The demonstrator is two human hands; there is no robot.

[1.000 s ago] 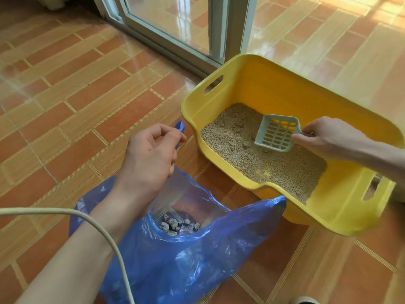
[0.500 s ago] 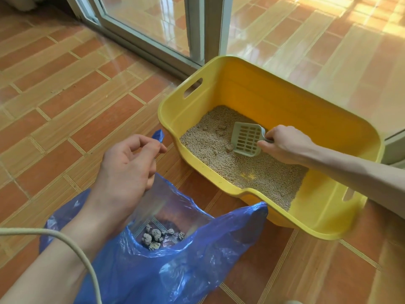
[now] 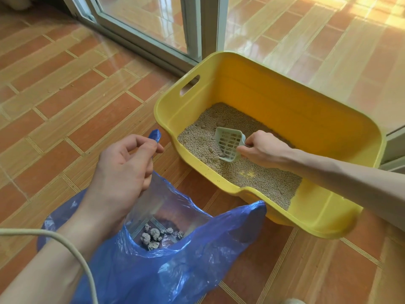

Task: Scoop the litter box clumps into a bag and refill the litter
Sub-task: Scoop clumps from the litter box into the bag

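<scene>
Blue bag [image 3: 166, 270] pinched in left grip [image 3: 122, 172]; right grip [image 3: 263, 150] clasps scoop [image 3: 229, 143] in litter [image 3: 252, 172].

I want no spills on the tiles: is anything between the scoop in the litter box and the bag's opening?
Only the box's near yellow wall, which the scoop must clear. Beyond it the bag lies beside the box, its mouth held open by the left hand. The right hand grips the scoop.

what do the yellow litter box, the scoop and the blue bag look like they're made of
Litter box: looks like moulded plastic, smooth with a slight sheen, rounded rim and cut-out handle.
Scoop: pale, rigid, slotted, probably plastic.
Bag: thin plastic film, crinkled, glossy and translucent; grey clumps show through its open mouth.
</scene>
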